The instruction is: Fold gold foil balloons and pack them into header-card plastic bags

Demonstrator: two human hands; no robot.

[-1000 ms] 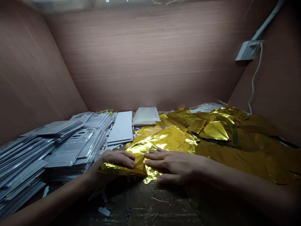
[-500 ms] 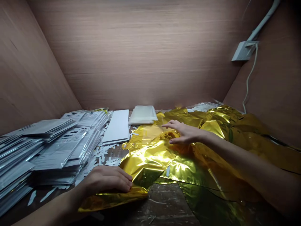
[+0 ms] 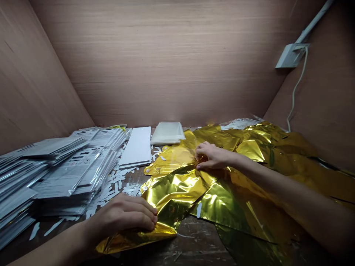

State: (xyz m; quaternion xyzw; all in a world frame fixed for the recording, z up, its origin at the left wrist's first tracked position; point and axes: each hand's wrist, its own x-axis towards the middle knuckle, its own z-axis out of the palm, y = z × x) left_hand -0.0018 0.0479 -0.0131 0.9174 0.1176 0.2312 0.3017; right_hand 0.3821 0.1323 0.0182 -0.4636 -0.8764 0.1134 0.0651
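Note:
A folded piece of gold foil lies at the near edge of the worktop. My left hand rests on top of it with curled fingers pressing it down. Farther back, my right hand pinches a fold of another gold foil sheet that spreads across the middle. More crumpled gold foil is heaped to the right.
Stacks of grey packaged cards fill the left side. A white flat stack and a pile of clear bags sit at the back. White paper scraps litter the worktop. Brown walls enclose the booth; a socket box hangs upper right.
My right hand left the folded foil, reached to the back and closed on a fold of another sheet. My left hand drew the folded foil toward me.

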